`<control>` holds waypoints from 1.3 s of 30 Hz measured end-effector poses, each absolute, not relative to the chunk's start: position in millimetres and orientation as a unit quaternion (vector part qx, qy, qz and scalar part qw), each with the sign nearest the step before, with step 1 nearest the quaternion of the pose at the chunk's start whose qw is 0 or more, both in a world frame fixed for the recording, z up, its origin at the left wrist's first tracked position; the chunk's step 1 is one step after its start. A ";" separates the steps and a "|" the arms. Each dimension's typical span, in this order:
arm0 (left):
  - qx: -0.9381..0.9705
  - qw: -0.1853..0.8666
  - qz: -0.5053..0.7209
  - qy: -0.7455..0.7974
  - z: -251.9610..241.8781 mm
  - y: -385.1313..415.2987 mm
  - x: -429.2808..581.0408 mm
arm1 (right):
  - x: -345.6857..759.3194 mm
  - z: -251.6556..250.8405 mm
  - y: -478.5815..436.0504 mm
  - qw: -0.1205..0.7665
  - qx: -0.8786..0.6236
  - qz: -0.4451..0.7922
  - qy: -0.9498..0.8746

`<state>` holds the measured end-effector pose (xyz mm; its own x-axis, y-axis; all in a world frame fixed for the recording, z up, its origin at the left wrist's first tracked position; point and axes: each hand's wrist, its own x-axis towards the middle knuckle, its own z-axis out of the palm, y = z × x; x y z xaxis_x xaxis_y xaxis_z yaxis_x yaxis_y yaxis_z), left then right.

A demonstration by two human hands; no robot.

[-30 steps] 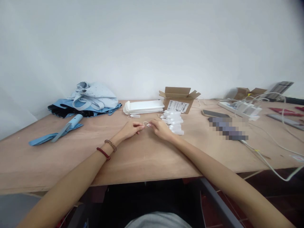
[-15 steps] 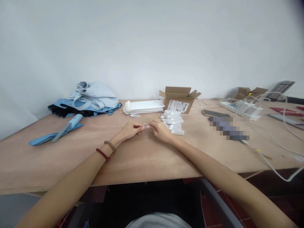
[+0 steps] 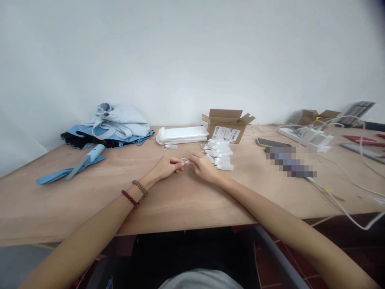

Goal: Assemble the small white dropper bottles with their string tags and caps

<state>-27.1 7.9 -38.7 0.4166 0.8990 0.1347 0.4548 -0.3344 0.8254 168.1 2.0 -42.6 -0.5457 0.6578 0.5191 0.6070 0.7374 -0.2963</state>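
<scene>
Above the middle of the wooden table (image 3: 180, 208), my left hand (image 3: 167, 167) and my right hand (image 3: 203, 166) almost meet at the fingertips. A thin pale string loop (image 3: 183, 159) arches between them. My left fingers pinch one side of it. At its other end my right thumb and fingers close on a small white piece, mostly hidden. Just beyond my right hand lies a group of small translucent white bottles (image 3: 222, 153) with string loops. One more such bottle (image 3: 171, 147) lies apart, in front of a white stack (image 3: 183, 135).
An open cardboard box (image 3: 227, 126) stands behind the bottles. Blue cloth and a pale bag (image 3: 120, 120) lie at the back left, a folded blue umbrella (image 3: 87, 158) before them. At right are a phone (image 3: 273, 143), a power strip (image 3: 313, 137) and white cables.
My left fingertips have shifted slightly right, closer to my right fingertips and the small white piece. My right hand has hardly moved.
</scene>
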 end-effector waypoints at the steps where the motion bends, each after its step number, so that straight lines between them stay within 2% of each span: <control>1: 0.756 0.368 0.304 0.447 -39.2 7.9 -27.2 | 168.1 -42.5 1.8 0.312 -0.360 0.040 -0.878; 12: 0.715 0.444 0.328 0.430 -35.6 10.6 -20.7 | 167.1 -33.0 8.6 0.320 -0.361 0.030 -0.875; 20: 0.706 0.424 0.366 0.434 -40.9 19.2 -24.1 | 172.0 -33.1 13.6 0.309 -0.374 0.032 -0.874; 31: 0.743 0.375 0.340 0.438 -40.6 26.2 -27.6 | 169.7 -32.8 20.8 0.297 -0.370 0.086 -0.876; 39: 0.718 0.409 0.346 0.445 -41.3 35.3 -32.8 | 167.8 -29.9 22.8 0.276 -0.391 0.098 -0.873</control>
